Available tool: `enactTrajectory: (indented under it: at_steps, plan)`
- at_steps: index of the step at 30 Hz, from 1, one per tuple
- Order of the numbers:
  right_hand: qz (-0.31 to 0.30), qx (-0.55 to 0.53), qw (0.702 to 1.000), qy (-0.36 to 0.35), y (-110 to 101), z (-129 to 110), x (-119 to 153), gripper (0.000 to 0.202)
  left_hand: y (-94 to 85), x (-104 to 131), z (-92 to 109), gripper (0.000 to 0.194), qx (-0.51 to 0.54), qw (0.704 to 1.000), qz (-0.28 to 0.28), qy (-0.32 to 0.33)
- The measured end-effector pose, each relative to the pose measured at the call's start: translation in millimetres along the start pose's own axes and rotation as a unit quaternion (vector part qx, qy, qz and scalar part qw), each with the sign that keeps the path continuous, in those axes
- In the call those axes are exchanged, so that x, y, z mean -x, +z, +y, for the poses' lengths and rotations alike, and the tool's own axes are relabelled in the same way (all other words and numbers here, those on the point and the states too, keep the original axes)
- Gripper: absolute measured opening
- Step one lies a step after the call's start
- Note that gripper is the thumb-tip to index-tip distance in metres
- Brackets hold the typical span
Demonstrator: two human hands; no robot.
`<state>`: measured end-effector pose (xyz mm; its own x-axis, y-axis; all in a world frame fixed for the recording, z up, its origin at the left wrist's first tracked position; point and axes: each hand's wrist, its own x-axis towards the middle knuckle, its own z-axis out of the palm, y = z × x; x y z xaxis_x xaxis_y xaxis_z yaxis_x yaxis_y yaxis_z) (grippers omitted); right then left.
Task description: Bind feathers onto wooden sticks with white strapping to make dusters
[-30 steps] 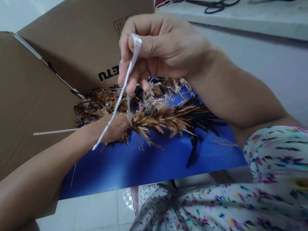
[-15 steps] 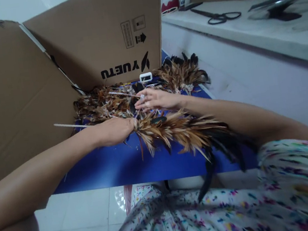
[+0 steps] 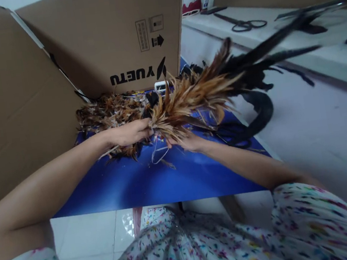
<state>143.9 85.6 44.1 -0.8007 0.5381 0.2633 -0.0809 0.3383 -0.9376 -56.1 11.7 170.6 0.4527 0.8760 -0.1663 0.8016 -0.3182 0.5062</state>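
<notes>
My left hand (image 3: 131, 132) is closed round the narrow end of a feather duster (image 3: 188, 97). Brown feathers fan out from it to the right, ending in long black ones that reach over the side ledge. A thin pale stick (image 3: 109, 152) shows below my left wrist. Under the feathers, my right hand (image 3: 188, 141) is partly covered, its fingers curled at the loose end of a thin pale string (image 3: 159, 153). The string loops down from the duster's bound end. Behind my hands lie loose brown feathers (image 3: 103, 114) in a heap.
The blue table (image 3: 155, 184) is backed by tall cardboard (image 3: 108, 36), with another cardboard panel (image 3: 11, 105) at left. A small white display device (image 3: 161, 86) stands behind the feathers. Black scissors (image 3: 242, 24) lie on the white ledge (image 3: 210, 23) at right.
The duster has swung upward and away from me, its black tips now over the right side. My right hand has moved from above the duster to beneath it.
</notes>
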Motion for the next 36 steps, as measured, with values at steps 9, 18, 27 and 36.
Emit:
enactTrajectory:
  at_steps: [9,18,27,36]
  plan:
    - [0.073,-0.034,0.997,0.008,10,5,-6,0.024,17.7,-10,-4,0.031,0.211,0.971,0.033,-0.103]
    - [0.035,0.103,0.994,0.009,8,-6,1,0.027,29.3,-11,-8,0.033,0.293,0.938,0.041,-0.181]
    - [0.056,0.197,0.979,-0.020,22,2,-7,0.027,41.0,-16,-11,0.027,0.502,0.852,0.035,-0.147]
    - [0.022,0.238,0.969,-0.058,21,-3,4,0.031,45.2,-13,-19,0.030,0.495,0.853,0.051,-0.157]
